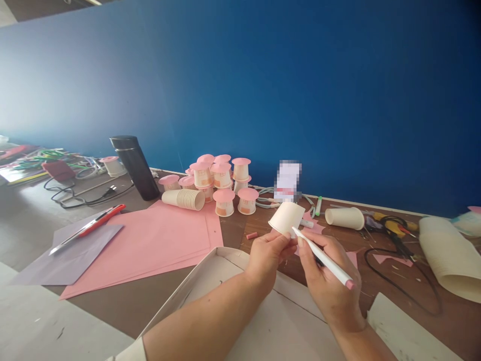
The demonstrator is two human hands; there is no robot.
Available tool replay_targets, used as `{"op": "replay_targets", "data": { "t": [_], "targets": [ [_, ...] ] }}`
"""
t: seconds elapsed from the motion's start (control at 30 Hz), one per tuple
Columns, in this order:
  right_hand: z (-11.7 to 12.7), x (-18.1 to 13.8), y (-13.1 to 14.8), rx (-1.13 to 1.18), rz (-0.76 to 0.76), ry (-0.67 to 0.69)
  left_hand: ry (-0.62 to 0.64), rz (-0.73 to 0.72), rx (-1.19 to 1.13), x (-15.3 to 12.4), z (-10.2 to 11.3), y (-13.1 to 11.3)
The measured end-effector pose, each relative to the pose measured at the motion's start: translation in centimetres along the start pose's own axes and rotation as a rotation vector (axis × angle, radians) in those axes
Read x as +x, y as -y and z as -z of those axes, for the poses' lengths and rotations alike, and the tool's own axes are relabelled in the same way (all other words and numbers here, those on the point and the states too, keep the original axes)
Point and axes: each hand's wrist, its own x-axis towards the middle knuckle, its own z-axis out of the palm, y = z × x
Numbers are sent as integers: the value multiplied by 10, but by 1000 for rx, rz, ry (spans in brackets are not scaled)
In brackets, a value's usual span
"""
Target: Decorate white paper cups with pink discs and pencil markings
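Observation:
My left hand (268, 253) is closed on a small white paper cup (287, 217), held tilted above the table with its bottom facing me. My right hand (323, 273) grips a white pen with a pink end (323, 259). The pen's tip touches the cup's lower edge. Both hands hover over a white shallow cardboard box (210, 273) near the table's front.
Pink paper sheets (150, 245) and a purple sheet with a red utility knife (92, 225) lie left. A pile of pink-topped cups (221, 183), a lying cup stack (184, 198) and a black flask (135, 168) stand behind. Right: a lying cup (344, 218), cables, tools, a cup sleeve (449, 258).

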Motion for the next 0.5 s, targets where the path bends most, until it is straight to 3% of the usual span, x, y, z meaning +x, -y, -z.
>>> {"op": "replay_targets", "data": {
  "t": [0.5],
  "targets": [
    [-1, 1, 2, -25, -4, -2, -15, 1, 18, 1, -1, 2]
  ]
}}
